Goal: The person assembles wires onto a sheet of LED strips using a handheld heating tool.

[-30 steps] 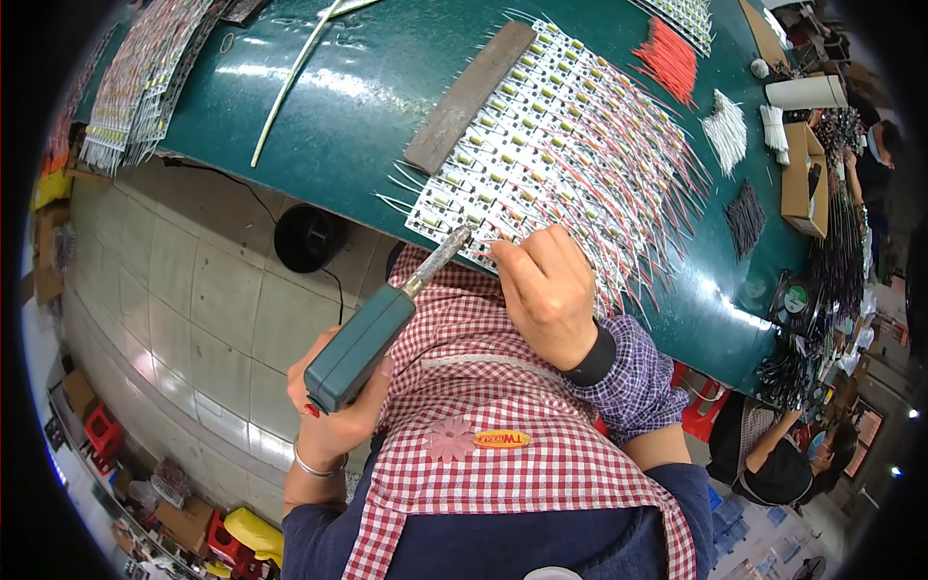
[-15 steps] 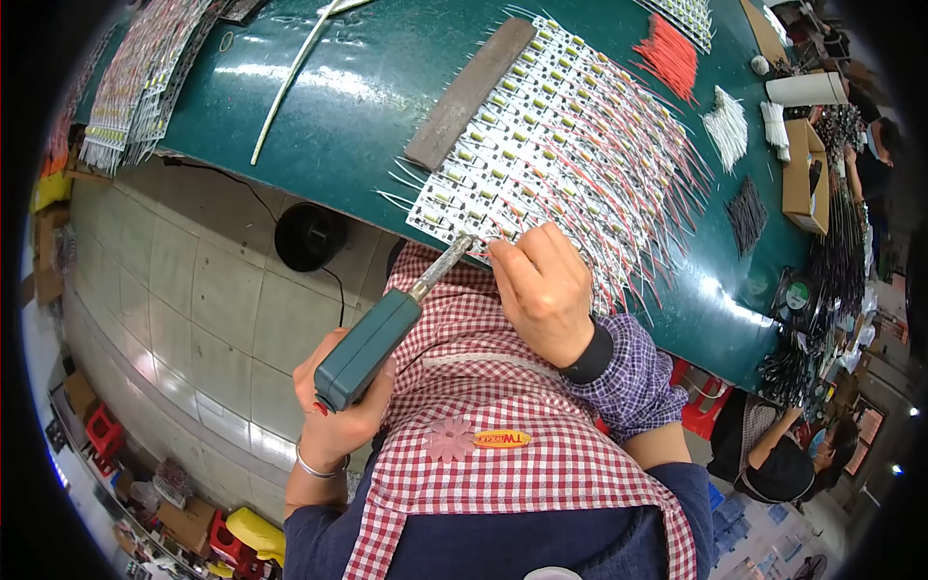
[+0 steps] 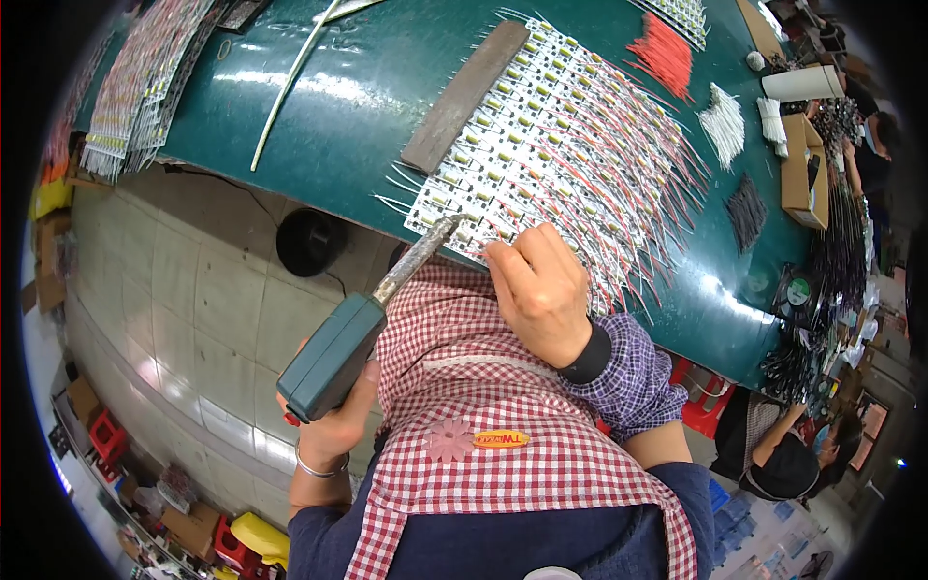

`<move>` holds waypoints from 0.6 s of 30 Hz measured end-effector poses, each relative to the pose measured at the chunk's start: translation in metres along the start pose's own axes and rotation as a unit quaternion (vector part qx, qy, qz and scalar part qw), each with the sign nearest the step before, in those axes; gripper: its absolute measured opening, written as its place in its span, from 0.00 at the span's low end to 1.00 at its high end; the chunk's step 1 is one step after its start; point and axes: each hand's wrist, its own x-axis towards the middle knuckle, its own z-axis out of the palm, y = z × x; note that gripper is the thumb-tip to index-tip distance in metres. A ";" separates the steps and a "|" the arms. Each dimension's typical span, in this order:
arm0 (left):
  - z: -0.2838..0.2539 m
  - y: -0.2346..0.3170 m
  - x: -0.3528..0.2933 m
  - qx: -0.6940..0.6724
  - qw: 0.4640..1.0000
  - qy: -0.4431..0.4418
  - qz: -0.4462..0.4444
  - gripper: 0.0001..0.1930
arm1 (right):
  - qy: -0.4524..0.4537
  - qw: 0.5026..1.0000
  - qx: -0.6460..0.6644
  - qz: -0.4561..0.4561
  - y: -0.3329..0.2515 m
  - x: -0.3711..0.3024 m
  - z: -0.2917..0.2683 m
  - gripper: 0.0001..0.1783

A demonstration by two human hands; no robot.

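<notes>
My left hand [image 3: 333, 411] is wrapped round the green body of a soldering iron [image 3: 332, 356]. Its metal tip reaches up to the near left corner of a panel of white circuit boards [image 3: 527, 145]. Rows of small yellowish components and many thin red and white wires cover the panel. My right hand [image 3: 541, 290] is closed in a pinch at the panel's near edge, just right of the iron's tip. The fingertips seem to hold a thin wire, but the fingers mostly hide it. A dark flat bar [image 3: 466, 97] lies along the panel's left side.
On the green table [image 3: 367, 126] lie red wires [image 3: 664, 56], white wires [image 3: 723, 126] and black wires [image 3: 746, 215]. A cardboard box [image 3: 804, 174] stands at the right. More wired panels [image 3: 145, 87] are stacked far left. A black bin [image 3: 309, 242] is below the table edge. Another person [image 3: 778, 449] sits at right.
My left hand has drawn the soldering iron down and to the left, its tip shifting slightly left along the panel. My right hand has stayed nearly in place.
</notes>
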 end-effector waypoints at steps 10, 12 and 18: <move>0.025 0.005 0.016 -0.038 0.999 0.009 0.028 0.14 | -0.034 0.997 0.056 0.035 -0.005 0.008 -0.041 0.12; 0.026 0.007 0.020 -0.046 0.999 0.006 0.022 0.14 | -0.051 0.995 0.068 0.053 -0.001 0.014 -0.062 0.13; 0.027 0.005 0.028 -0.077 0.997 0.016 -0.018 0.14 | 0.002 0.998 0.002 0.070 0.052 0.047 -0.057 0.08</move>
